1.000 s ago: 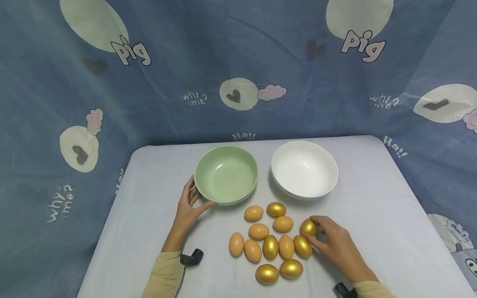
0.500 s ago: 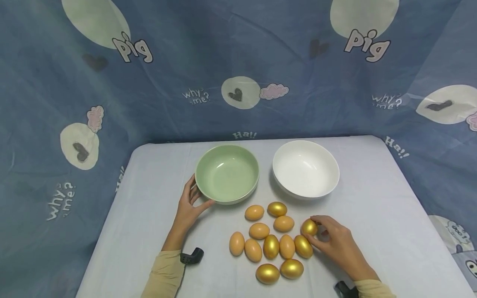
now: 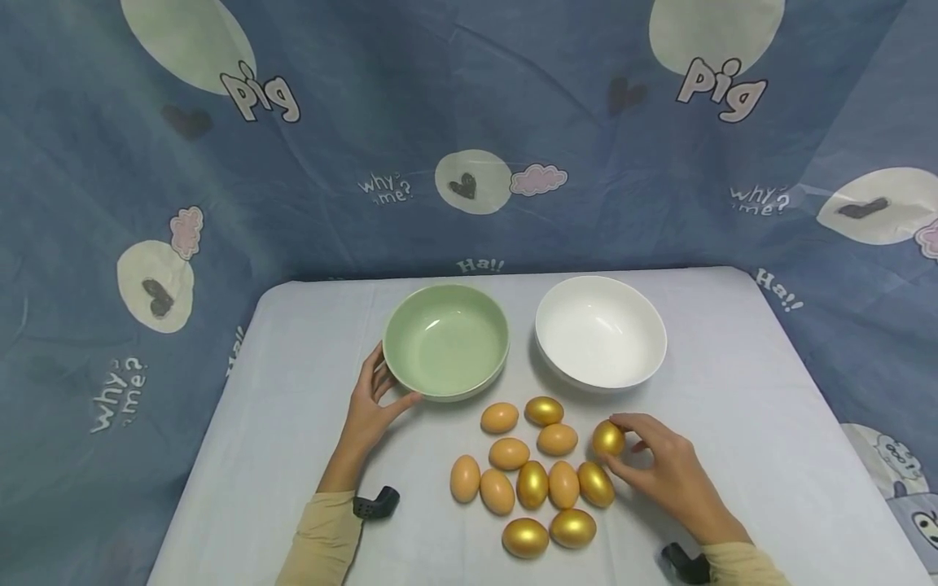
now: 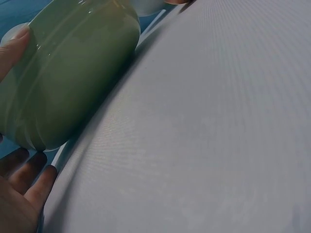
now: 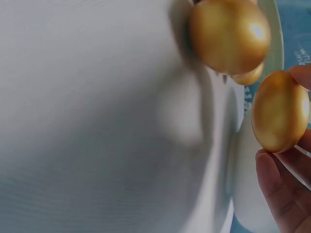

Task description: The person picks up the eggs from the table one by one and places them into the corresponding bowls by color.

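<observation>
In the head view my left hand [image 3: 369, 415] holds the left side of a light green bowl [image 3: 445, 342]. The left wrist view shows its thumb up at the rim and the other fingers by the lower wall of the green bowl [image 4: 77, 73]. My right hand [image 3: 672, 472] pinches a shiny gold egg [image 3: 607, 439] between thumb and fingers, at the right of the egg group. In the right wrist view this gold egg [image 5: 279, 111] is off the table. Another gold egg [image 3: 596, 485] lies just below it in the head view.
Several plain tan eggs [image 3: 509, 454] and gold eggs [image 3: 525, 538] lie loosely grouped on the white-covered table [image 3: 740, 382]. A white bowl [image 3: 601, 334] stands right of the green one. Behind the table hangs a blue printed cloth [image 3: 513, 98].
My right hand has risen slightly with the gold egg, moving a little away from the egg below it. The left hand stays at the green bowl; the other eggs have not moved.
</observation>
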Available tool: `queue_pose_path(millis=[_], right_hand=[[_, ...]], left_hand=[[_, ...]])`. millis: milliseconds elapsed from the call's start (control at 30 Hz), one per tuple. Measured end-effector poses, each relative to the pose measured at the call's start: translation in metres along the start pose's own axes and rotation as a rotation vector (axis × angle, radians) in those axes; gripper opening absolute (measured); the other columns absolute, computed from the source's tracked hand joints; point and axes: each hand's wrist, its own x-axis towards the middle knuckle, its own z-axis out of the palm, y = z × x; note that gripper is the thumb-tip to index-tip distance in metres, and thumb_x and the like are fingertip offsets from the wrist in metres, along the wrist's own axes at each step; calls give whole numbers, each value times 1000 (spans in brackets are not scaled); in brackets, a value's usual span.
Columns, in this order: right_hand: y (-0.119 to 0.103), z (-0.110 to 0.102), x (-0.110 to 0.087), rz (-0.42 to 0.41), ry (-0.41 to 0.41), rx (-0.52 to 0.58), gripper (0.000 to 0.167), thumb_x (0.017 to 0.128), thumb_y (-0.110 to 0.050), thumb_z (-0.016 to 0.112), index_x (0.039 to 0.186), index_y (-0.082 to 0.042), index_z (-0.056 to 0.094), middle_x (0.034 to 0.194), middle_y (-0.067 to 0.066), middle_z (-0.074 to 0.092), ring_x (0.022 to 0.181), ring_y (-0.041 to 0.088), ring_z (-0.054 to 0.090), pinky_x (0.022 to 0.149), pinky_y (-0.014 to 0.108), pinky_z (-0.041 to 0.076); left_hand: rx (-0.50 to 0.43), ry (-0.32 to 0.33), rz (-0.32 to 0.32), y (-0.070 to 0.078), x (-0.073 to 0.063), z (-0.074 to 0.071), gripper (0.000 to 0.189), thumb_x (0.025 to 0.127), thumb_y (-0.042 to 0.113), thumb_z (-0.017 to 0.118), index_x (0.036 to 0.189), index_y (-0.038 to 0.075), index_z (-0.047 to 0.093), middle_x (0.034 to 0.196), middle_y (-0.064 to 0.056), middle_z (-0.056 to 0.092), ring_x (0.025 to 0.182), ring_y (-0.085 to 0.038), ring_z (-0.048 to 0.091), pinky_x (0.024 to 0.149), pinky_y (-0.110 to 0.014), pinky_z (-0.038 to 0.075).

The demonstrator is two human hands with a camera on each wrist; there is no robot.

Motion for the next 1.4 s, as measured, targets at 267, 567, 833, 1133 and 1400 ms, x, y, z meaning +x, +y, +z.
queue_pose_path(millis=[267, 567, 833, 1133, 1400], right_hand=[[-9, -5, 15, -72, -12, 77, 54, 72, -11, 94, 120, -15, 70, 114, -8, 73, 100, 8, 69, 72, 17, 63], [-20, -5, 35, -142, -57, 147, 54, 75, -11, 91, 124, -18, 69, 120, -8, 72, 105, 8, 68, 75, 19, 63], [-25, -1, 52, -168, -70, 168, 51, 78, -16, 91, 124, -18, 69, 119, -8, 73, 102, 6, 67, 75, 21, 64], [-35, 2, 71, -208, -102, 179, 51, 79, -18, 90, 125, -16, 68, 120, -7, 72, 97, 6, 67, 77, 23, 64], [-44, 4, 91, -237, -114, 183, 49, 79, -23, 92, 122, -17, 70, 119, -7, 73, 96, 5, 66, 79, 27, 63]], left_hand=[[-17, 5, 1, -2, 1, 0, 110, 79, 11, 91, 164, 29, 24, 171, 2, 27, 153, -27, 40, 121, -30, 45], [-11, -8, -15, 14, -1, 0, 111, 79, 6, 89, 165, 15, 21, 172, -8, 25, 153, -34, 38, 123, -41, 43], [-27, -19, -20, 36, -5, -2, 107, 81, 7, 88, 165, 11, 22, 171, -9, 26, 152, -35, 39, 123, -41, 43], [-46, -22, -18, 35, -6, -1, 108, 81, 6, 88, 165, 12, 21, 171, -9, 25, 153, -37, 37, 124, -45, 42], [-32, -23, -27, 30, -4, -1, 108, 81, 7, 88, 165, 12, 20, 171, -8, 25, 153, -35, 38, 124, -41, 42]])
